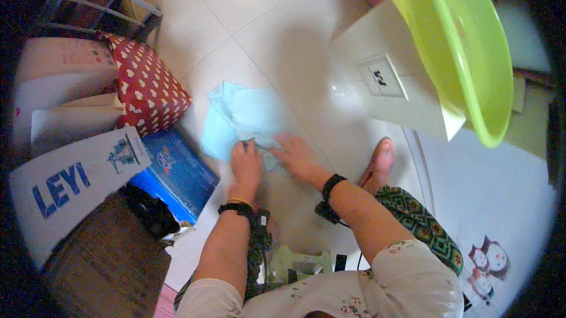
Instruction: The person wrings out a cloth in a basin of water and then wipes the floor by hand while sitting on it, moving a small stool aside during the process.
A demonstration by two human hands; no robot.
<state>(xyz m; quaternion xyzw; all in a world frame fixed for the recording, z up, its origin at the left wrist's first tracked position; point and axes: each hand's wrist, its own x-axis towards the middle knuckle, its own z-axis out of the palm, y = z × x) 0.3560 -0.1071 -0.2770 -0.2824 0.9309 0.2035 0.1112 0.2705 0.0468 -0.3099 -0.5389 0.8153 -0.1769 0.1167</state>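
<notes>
A thin light blue cloth (252, 108) lies crumpled and partly folded on glossy pale floor tiles. At its near edge is my left hand (246, 163), fingers curled in and closed on the cloth. Something small and dark shows by those fingertips, too unclear to name. My right hand (298, 154) is blurred, palm down with fingers apart, at the cloth's near right corner. Whether its fingertips press on the cloth or hover just over it is hard to see. Both wrists wear black straps.
Left stand cardboard boxes (66, 96), a red heart-patterned bag (148, 85), a blue package (177, 169) and a metal rack (106, 6). On the right, a lime green plastic basin (451, 52) tilts against a white box (380, 74). My foot (382, 154) and a plastic stool (305, 260) are close by.
</notes>
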